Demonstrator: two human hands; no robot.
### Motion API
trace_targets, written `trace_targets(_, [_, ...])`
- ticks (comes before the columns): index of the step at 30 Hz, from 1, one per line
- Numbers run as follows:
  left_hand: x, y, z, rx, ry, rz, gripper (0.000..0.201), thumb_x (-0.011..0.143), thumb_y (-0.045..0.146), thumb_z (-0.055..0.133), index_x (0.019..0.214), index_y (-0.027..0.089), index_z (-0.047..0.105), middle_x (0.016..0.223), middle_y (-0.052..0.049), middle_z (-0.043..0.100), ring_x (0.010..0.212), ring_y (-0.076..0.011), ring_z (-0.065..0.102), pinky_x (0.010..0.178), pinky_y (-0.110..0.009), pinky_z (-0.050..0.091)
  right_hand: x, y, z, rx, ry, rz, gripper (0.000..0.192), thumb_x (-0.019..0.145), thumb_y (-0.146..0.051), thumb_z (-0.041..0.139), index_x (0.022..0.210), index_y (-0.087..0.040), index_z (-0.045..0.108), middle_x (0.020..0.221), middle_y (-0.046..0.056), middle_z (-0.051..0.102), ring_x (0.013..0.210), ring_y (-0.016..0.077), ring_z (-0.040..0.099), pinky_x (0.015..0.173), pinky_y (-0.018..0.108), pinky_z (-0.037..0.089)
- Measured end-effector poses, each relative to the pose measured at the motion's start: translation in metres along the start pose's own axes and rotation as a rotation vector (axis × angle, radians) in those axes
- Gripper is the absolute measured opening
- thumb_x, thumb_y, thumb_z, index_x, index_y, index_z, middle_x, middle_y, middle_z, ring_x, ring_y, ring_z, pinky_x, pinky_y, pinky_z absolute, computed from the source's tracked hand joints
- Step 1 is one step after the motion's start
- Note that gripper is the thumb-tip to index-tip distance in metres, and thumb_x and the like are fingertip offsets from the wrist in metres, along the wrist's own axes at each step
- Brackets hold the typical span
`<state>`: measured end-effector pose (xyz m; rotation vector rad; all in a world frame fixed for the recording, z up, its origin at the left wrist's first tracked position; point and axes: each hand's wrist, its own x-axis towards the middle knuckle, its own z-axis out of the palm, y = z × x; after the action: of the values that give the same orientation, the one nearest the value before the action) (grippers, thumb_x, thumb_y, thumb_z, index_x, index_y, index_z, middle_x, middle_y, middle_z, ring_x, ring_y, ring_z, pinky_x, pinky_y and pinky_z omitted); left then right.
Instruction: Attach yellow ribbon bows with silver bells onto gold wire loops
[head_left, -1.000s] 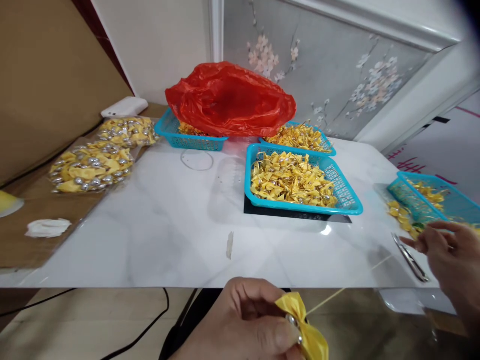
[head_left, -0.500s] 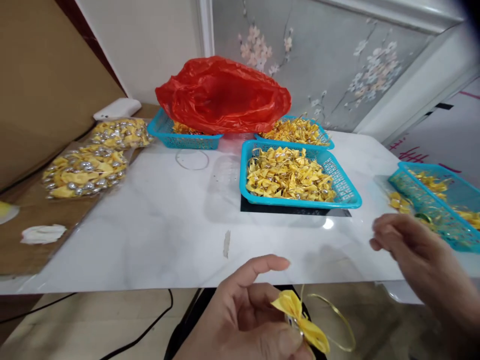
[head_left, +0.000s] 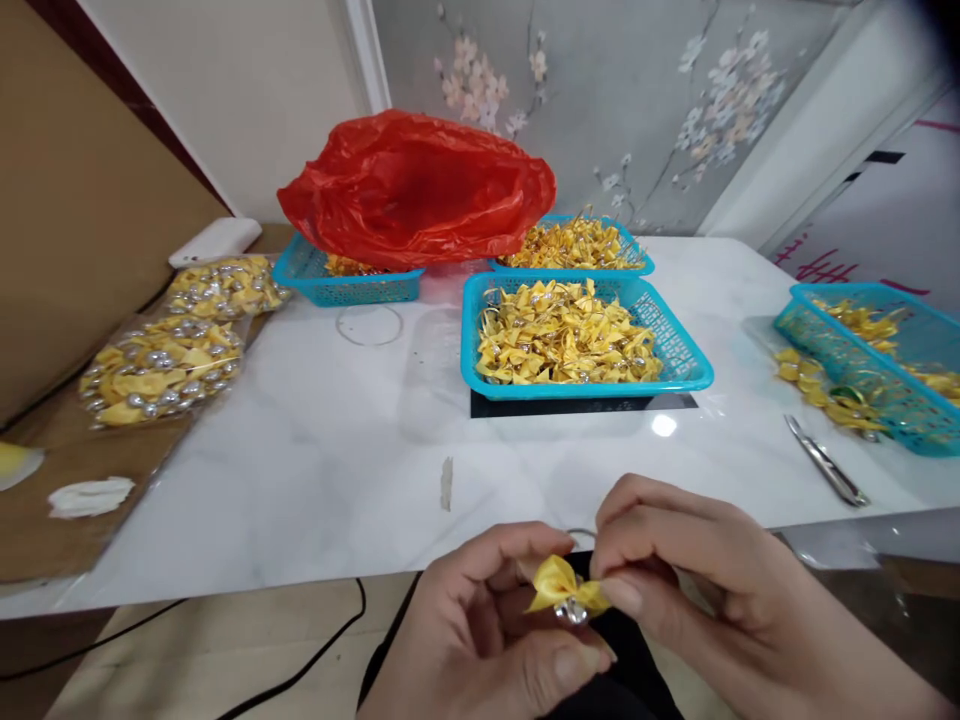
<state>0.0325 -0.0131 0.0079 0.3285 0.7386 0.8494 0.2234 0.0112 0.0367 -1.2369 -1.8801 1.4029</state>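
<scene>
A small yellow ribbon bow (head_left: pixel 559 588) with a silver bead at its centre is held just below the table's near edge. My left hand (head_left: pixel 487 640) pinches it from the left with thumb and fingers. My right hand (head_left: pixel 697 590) meets it from the right, fingertips on the bow's right wing. A thin gold wire loop (head_left: pixel 581 534) shows just above the bow, between the two hands.
A blue basket (head_left: pixel 679 350) full of yellow bows stands mid-table, two more baskets (head_left: pixel 307 280) behind under a red plastic bag (head_left: pixel 416 190). Another blue basket (head_left: pixel 900 400) and metal tweezers (head_left: pixel 825 472) lie right. Clear bags of bows (head_left: pixel 161 365) rest left on brown cardboard.
My right hand has come in from the right side of the table to the bow in my left hand. The gold wire, earlier stretched out, is now a small loop by the bow.
</scene>
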Motion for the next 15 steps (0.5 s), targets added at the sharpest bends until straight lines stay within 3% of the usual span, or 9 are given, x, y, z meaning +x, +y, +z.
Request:
trace_targets(7, [-0.003,0.0,0.002,0.094,0.068,0.032,0.05,0.059,0.022,0.093,0.105,0.026,0.074,0.094,-0.001,0.073,0.073,-0.0135,0.069,0.067,-0.021,0.054,0.003,-0.002,0.007,0.056,0.032,0.028,0.017,0.098,-0.02,0.05,0.084,-0.02,0.059,0.083,0.0,0.056,0.071,0.0088,0.054,0.06,0.019,0.042])
trace_targets(11, [-0.004,0.001,0.001,0.214,0.157,0.124,0.026,0.069,0.018,0.086,0.092,0.024,0.075,0.079,0.001,0.073,0.07,-0.0109,0.067,0.068,-0.019,0.053,0.001,-0.006,0.007,0.051,0.042,-0.023,0.014,0.096,-0.02,0.052,0.084,-0.019,0.059,0.081,-0.001,0.056,0.068,0.0082,0.053,0.059,0.019,0.041])
trace_targets(15, [-0.001,0.004,-0.004,0.197,0.044,0.13,0.016,0.074,0.019,0.083,0.085,0.019,0.072,0.075,-0.001,0.074,0.064,-0.0087,0.067,0.064,-0.016,0.052,0.006,0.0,-0.006,0.058,0.083,-0.035,0.017,0.1,-0.023,0.049,0.092,-0.021,0.063,0.085,-0.001,0.059,0.073,0.0076,0.054,0.063,0.016,0.042])
